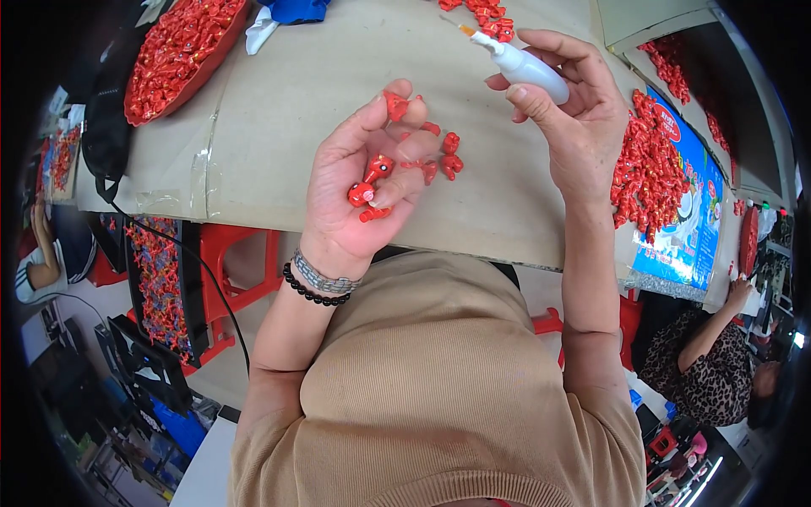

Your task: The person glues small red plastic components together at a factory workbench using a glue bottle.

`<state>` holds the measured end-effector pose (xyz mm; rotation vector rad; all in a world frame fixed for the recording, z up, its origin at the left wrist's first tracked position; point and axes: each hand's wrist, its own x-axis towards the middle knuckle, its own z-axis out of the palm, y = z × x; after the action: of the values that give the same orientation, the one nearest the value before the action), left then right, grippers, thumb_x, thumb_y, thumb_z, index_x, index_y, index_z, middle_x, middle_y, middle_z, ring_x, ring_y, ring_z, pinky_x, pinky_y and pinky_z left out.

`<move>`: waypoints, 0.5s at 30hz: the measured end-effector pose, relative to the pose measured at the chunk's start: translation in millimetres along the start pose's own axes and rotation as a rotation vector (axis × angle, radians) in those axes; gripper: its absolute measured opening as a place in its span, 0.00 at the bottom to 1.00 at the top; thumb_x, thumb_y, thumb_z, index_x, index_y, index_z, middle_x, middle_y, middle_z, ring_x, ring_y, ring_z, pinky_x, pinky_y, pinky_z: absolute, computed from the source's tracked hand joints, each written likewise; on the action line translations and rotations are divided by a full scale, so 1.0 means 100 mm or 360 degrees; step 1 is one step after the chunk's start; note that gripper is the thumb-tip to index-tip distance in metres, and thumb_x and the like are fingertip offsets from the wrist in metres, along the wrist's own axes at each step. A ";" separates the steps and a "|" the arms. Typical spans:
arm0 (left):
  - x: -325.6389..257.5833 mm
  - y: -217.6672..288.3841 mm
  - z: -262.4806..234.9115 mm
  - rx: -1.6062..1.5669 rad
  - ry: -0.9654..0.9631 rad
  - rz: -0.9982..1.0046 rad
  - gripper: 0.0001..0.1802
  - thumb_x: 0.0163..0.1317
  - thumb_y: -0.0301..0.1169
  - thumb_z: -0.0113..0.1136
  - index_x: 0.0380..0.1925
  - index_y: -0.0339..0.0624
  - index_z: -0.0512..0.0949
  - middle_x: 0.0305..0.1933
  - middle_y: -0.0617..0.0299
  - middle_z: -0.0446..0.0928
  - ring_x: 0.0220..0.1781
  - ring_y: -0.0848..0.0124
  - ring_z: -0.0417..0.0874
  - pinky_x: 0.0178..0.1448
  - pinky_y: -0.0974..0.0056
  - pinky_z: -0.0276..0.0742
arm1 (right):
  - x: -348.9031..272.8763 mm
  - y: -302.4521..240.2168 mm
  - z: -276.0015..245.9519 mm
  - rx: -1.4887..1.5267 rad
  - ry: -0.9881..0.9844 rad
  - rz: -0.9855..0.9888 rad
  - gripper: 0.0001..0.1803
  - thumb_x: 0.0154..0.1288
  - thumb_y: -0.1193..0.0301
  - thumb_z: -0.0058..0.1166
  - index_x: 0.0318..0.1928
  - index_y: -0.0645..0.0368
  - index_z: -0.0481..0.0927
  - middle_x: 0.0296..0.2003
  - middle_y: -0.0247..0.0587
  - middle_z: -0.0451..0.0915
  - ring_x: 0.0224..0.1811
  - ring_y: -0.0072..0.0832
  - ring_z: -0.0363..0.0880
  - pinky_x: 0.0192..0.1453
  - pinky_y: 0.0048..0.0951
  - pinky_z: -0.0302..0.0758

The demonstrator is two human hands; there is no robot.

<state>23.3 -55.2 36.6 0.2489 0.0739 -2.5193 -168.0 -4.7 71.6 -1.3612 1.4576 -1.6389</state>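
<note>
My left hand is turned palm up, fingers curled round several small red plastic figure parts. Between its thumb and fingertip it pinches one more red piece. To the right and higher, my right hand grips a white squeeze bottle, its thin amber tip pointing up and left. The bottle's tip is apart from the pieces in my left hand. Loose red pieces lie on the tabletop just beyond the left fingers. Further red pieces sit at the far edge of view.
A red bowl heaped with red pieces stands far left, beside a black strap-like object. On the right, a red pile covers part of a blue printed sheet. Red stools are below the table. Another person works at right.
</note>
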 end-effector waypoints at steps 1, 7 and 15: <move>0.00 0.01 -0.01 0.0001 -0.0001 0.0001 0.12 0.69 0.33 0.51 0.48 0.39 0.72 0.40 0.60 0.77 0.30 0.75 0.64 0.13 0.78 0.60 | -0.01 0.01 -0.01 -0.0006 0.0034 -0.0011 0.17 0.56 0.81 0.63 0.46 0.67 0.76 0.44 0.48 0.80 0.41 0.30 0.84 0.35 0.20 0.78; -0.01 -0.03 -0.03 -0.0027 -0.0014 0.0002 0.10 0.70 0.33 0.49 0.47 0.42 0.72 0.43 0.60 0.76 0.29 0.77 0.64 0.13 0.78 0.60 | -0.02 0.14 -0.09 0.0044 0.0050 -0.0270 0.19 0.49 0.84 0.66 0.44 0.68 0.77 0.41 0.49 0.81 0.43 0.30 0.83 0.43 0.23 0.82; 0.00 0.00 -0.03 -0.0081 -0.0034 0.0051 0.10 0.71 0.32 0.49 0.47 0.41 0.72 0.42 0.59 0.74 0.30 0.77 0.65 0.14 0.78 0.61 | 0.03 0.11 -0.08 -0.0418 -0.0036 -0.0735 0.17 0.44 0.84 0.68 0.39 0.65 0.81 0.37 0.44 0.82 0.39 0.28 0.82 0.39 0.24 0.80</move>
<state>23.7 -55.1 34.0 0.2010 0.1241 -2.4840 -178.3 -7.2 63.2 -1.9751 1.4585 -1.7347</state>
